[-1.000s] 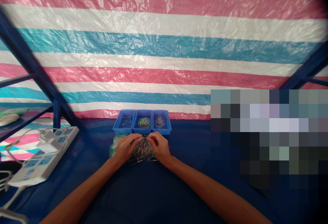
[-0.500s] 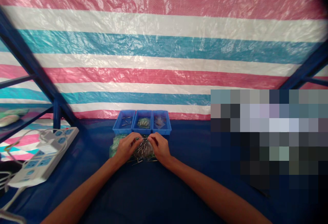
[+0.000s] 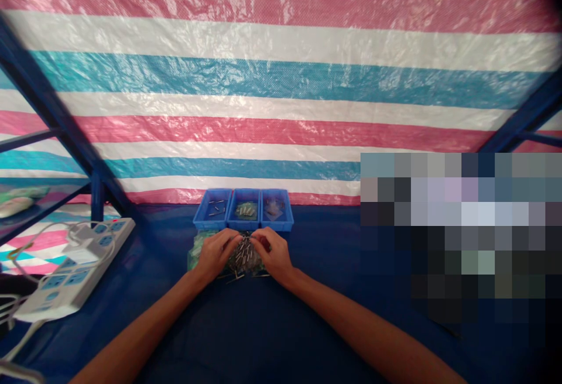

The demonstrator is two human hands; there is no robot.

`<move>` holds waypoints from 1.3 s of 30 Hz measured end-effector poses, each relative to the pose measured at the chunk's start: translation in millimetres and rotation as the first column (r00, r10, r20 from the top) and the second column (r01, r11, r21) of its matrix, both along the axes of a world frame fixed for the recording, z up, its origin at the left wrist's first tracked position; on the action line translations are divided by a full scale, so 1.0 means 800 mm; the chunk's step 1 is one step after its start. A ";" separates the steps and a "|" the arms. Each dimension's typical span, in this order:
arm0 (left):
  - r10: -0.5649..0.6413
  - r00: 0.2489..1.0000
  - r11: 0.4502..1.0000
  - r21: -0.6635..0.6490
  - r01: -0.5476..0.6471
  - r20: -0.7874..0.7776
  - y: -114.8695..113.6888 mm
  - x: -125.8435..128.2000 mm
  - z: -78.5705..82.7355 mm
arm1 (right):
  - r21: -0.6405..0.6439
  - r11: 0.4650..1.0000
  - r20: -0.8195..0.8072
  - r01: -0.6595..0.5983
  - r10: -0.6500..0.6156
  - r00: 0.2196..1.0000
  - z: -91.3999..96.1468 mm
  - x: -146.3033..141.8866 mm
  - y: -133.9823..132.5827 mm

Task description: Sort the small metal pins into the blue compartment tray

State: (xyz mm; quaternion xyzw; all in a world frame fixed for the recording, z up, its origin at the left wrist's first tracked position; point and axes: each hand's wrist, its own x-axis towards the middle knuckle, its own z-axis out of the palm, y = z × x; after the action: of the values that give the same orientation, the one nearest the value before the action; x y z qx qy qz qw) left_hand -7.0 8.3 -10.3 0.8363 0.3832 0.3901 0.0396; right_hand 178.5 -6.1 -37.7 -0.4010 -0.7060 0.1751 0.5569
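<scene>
My left hand [image 3: 216,251] is closed in a pinch, a thin silver metal rod [image 3: 244,237] at its fingertips. Facing it, my right hand [image 3: 273,252] pinches too, its fingertips close to the rod's other end. Whatever small piece the right fingers grip is too small to make out. Just below both hands lies a heap of loose metal rods [image 3: 244,257], partly covered by the fingers. Green plastic packaging [image 3: 196,250] sticks out beside my left hand.
Behind the hands stand three joined blue bins: a left bin [image 3: 199,220] with a few rods, a middle bin [image 3: 244,227] with small greenish pieces, a right bin [image 3: 287,225] with a clear bag. A white power strip [image 3: 83,278] with cables lies left on the blue table [image 3: 237,331].
My right hand has moved slightly left, so the fingertips of both hands are closer together over the heap. The bins and the heap look the same.
</scene>
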 end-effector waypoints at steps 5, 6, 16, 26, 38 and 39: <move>0.006 1.000 1.000 -0.010 -0.006 0.018 0.001 -0.002 -0.003 | 0.012 1.000 0.005 -0.017 0.017 1.000 0.003 0.000 -0.001; 0.003 1.000 1.000 -0.009 -0.003 0.024 0.001 -0.002 -0.003 | 0.009 1.000 0.005 -0.016 0.016 1.000 0.004 0.000 -0.001; -0.095 0.989 0.995 0.035 0.092 0.110 -0.001 0.000 0.000 | 0.015 1.000 0.019 -0.009 0.008 1.000 0.003 0.001 0.000; -0.106 0.989 0.992 0.073 0.100 0.098 0.000 0.001 0.000 | 0.018 1.000 0.015 -0.021 0.021 1.000 0.004 0.001 0.001; 0.076 0.997 0.997 -0.005 -0.076 0.024 0.001 -0.001 -0.003 | 0.028 0.999 0.012 -0.017 0.016 1.000 -0.002 0.000 0.001; 0.084 0.996 0.996 -0.006 -0.084 0.019 0.001 -0.001 -0.002 | 0.036 0.999 0.017 -0.019 0.018 1.000 -0.002 0.000 0.001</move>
State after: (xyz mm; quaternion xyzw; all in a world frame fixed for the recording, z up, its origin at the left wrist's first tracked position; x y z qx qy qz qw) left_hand -8.0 9.0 -12.1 0.8157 0.4186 0.3983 0.0289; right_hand 178.7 -5.4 -39.0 -0.3857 -0.7173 0.1641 0.5565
